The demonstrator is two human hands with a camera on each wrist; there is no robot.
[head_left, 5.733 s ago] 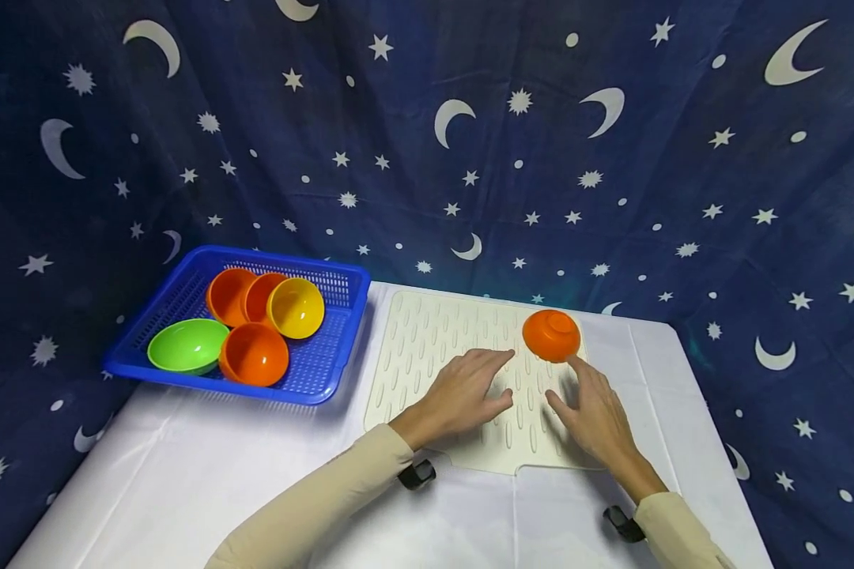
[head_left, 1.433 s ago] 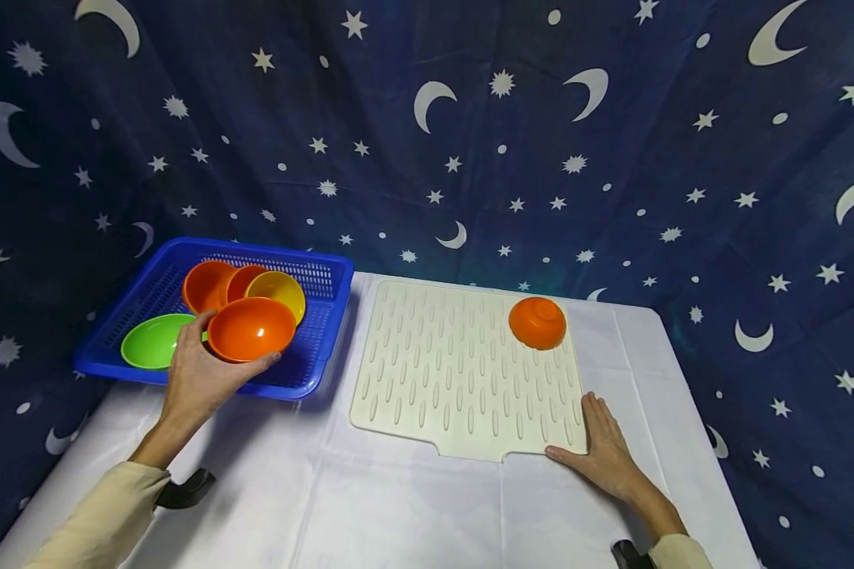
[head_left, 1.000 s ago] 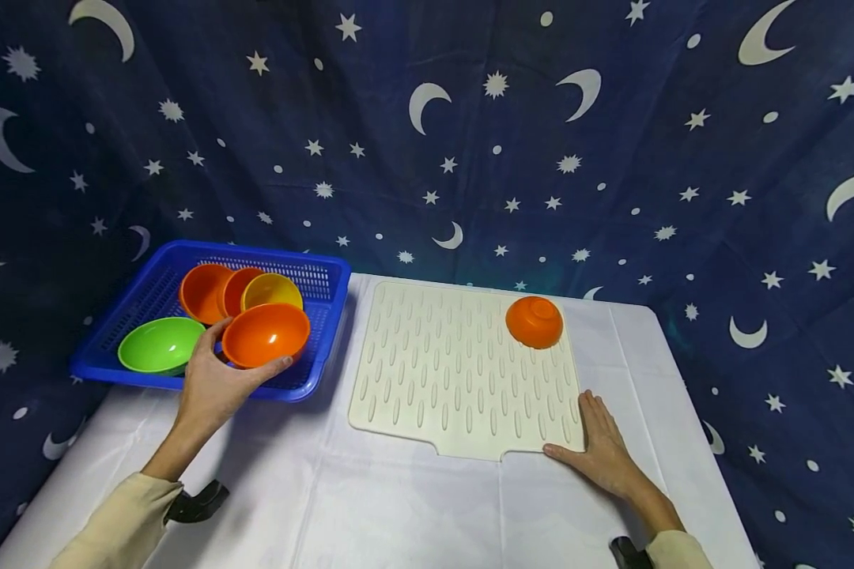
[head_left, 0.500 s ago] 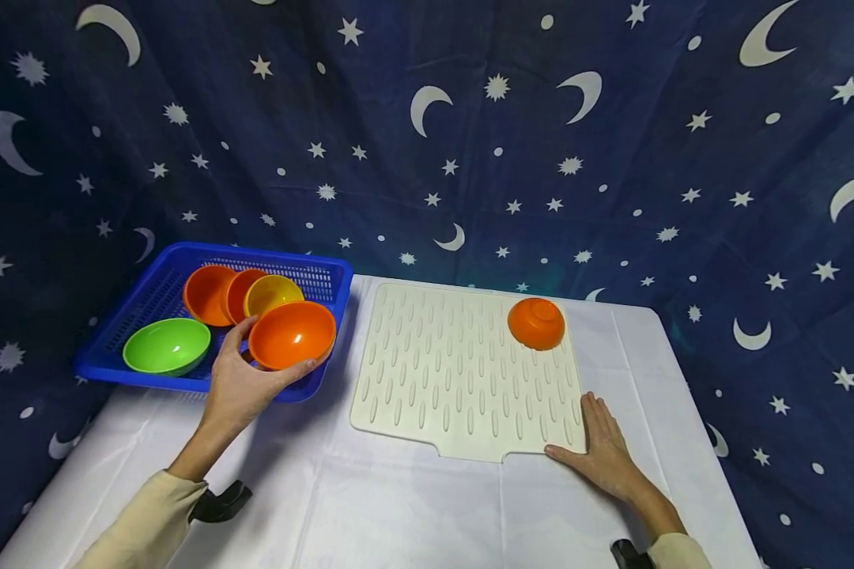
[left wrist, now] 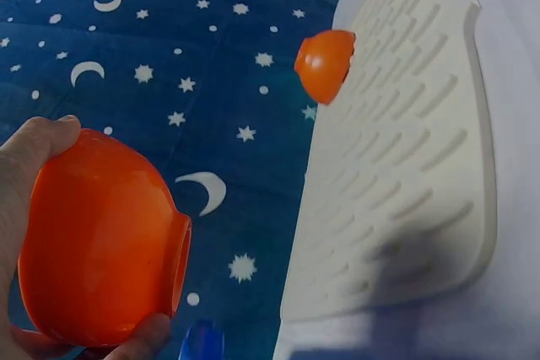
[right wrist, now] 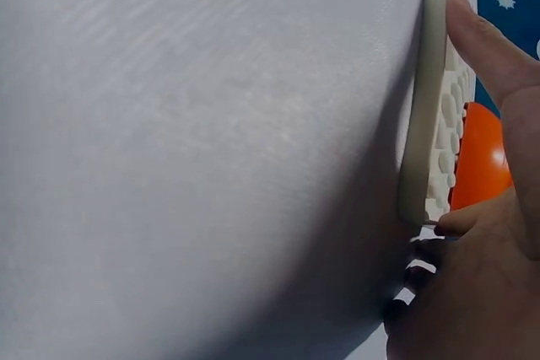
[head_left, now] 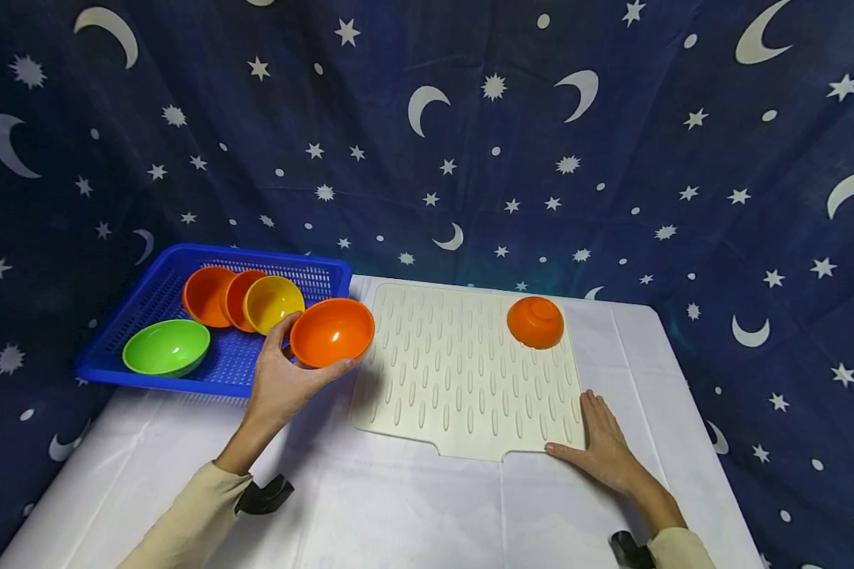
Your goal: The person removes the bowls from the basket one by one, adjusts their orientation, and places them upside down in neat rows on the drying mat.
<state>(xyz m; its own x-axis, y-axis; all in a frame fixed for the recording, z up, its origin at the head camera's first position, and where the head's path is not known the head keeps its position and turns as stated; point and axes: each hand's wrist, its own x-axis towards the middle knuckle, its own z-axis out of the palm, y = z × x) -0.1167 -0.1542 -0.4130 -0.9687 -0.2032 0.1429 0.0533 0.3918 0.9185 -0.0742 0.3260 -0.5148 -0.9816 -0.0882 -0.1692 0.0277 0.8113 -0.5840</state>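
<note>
My left hand (head_left: 285, 387) grips an orange bowl (head_left: 332, 333) between thumb and fingers, mouth facing up and toward me. In the head view it overlaps the basket's right edge and the left edge of the cream ribbed mat (head_left: 455, 379). The left wrist view shows the held bowl (left wrist: 101, 242) from its side and foot. A second orange bowl (head_left: 535, 322) lies upside down at the mat's back right. My right hand (head_left: 608, 450) rests with straight fingers at the mat's front right corner, thumb on its front edge.
A blue perforated basket (head_left: 178, 385) stands at the left of the white-clothed table (head_left: 398, 506). In it lie a green bowl (head_left: 167, 348), a yellow bowl (head_left: 273, 304) and two orange bowls (head_left: 205, 296). A dark star-patterned curtain (head_left: 370, 103) hangs behind.
My left hand has taken an orange bowl from the basket's front and carried it right to the mat's left edge. My right hand has moved from beside the upturned bowl to the mat's corner.
</note>
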